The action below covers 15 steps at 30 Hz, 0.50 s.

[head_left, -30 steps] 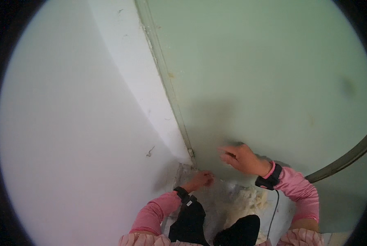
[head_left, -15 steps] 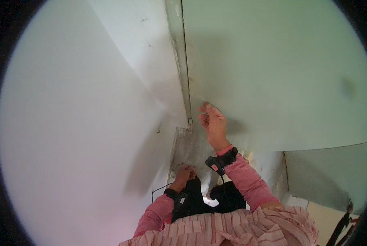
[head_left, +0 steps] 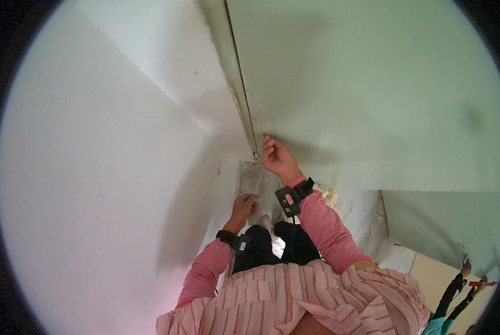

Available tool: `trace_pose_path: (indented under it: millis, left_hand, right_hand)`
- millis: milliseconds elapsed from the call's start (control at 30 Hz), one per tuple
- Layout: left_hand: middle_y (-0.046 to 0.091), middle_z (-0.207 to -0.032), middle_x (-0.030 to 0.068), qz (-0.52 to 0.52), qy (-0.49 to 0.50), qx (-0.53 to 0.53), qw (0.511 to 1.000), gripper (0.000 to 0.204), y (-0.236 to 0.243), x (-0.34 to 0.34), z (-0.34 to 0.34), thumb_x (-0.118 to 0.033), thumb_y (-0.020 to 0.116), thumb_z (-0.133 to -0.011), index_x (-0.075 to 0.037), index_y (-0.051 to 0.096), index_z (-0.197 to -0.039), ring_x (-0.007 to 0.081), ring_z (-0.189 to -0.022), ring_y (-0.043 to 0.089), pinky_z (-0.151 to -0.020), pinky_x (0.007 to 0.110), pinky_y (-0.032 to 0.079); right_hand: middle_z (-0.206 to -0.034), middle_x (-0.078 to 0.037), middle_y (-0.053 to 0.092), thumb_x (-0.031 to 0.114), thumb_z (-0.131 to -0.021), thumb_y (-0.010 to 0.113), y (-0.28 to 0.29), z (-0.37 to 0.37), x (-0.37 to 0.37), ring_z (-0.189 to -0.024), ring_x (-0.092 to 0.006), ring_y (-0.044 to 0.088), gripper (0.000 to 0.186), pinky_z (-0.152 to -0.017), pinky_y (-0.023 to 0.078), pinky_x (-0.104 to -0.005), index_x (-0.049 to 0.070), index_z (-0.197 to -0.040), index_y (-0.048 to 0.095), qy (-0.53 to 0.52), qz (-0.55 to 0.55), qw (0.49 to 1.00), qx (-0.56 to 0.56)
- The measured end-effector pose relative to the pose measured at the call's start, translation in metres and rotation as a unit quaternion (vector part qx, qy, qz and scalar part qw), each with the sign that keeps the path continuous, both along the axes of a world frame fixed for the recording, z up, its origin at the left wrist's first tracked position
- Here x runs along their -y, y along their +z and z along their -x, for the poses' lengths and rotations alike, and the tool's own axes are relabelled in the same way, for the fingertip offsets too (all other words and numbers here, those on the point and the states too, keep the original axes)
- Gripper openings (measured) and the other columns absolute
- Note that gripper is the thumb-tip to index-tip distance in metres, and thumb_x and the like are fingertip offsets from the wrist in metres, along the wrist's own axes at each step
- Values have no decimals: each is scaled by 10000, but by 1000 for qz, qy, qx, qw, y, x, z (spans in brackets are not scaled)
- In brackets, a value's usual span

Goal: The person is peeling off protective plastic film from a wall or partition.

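My right hand [head_left: 280, 160] is raised against the pale green wall panel [head_left: 372, 95], close to the narrow strip [head_left: 227, 56] and dark gap along its left edge. Its fingers are bent and pinched together at the tips; whatever lies between them is too small to make out. Lower and to the left, my left hand [head_left: 244, 210] hangs in front of the white wall [head_left: 110, 167], fingers loosely bent and a little apart. I see nothing in it. Each wrist wears a black strapped device.
Below the strip's end lies a grey, dusty surface [head_left: 255, 178]. Yellowish scraps [head_left: 329, 195] lie beyond my right forearm. A short dark mark [head_left: 219, 168] shows on the white wall. At the lower right, another person's arms [head_left: 448, 298] reach up, one hand near a red object [head_left: 482, 283].
My right hand has shifted slightly left, toward the panel's edge. My left hand has risen a little. The view has tilted, and the other person's arms show more fully.
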<state>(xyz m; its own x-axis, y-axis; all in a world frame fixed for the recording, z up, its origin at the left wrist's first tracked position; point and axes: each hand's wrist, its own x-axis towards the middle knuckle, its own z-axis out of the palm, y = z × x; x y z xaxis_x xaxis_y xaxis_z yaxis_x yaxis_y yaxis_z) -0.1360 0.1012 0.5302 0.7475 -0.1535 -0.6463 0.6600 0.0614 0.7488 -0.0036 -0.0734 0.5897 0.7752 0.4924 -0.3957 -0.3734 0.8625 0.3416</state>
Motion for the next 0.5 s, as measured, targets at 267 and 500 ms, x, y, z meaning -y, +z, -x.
trace_pose_path:
  millis: [267, 500]
  left_hand:
    - [544, -706, 19, 70, -9, 33, 997, 183, 68, 35, -6, -198, 514, -858, -41, 555, -942, 117, -625, 523, -562, 261, 452]
    - [578, -770, 44, 83, -5, 69, 994, 243, 74, 22, -58, -258, 457, -885, -35, 551, -872, 135, -677, 550, -610, 270, 457]
  right_hand:
    - [-682, -34, 527, 129, -850, 498, 8, 3, 0, -574, -128, 522, 110, -504, 449, -218, 21, -842, 516, -4, 78, 997, -9]
    - [-692, -33, 533, 139, -834, 509, 9, 13, -5, -573, -116, 518, 102, -500, 448, -210, 42, -803, 504, 77, 174, 980, 49]
